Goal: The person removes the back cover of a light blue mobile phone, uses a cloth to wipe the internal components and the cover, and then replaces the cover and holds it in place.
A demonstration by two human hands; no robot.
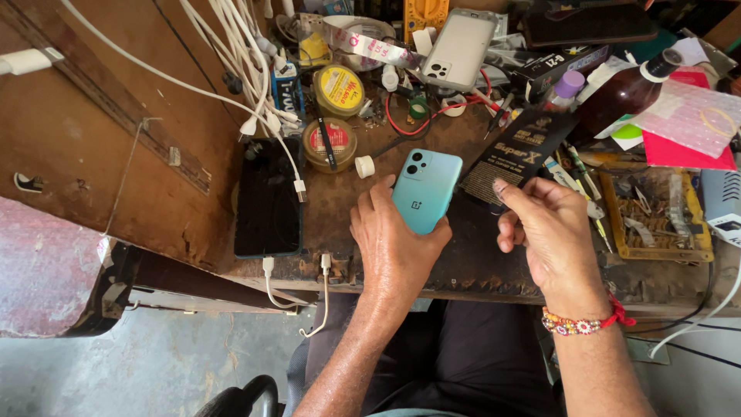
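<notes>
My left hand (394, 243) holds a light blue phone (426, 188) back side up over the front of the wooden workbench (340, 197). The phone's camera end points away from me. My right hand (549, 232) pinches the near corner of a flat black packet (519, 157), which lies tilted just right of the phone. A beaded bracelet with a red thread sits on my right wrist.
A black phone (268, 197) lies at the left with white cables (255, 93) over it. Two round tins (338, 91), a white phone (458, 50), a brown bottle (627, 93), a yellow parts tray (656, 216) and pink bubble wrap (689, 116) crowd the bench.
</notes>
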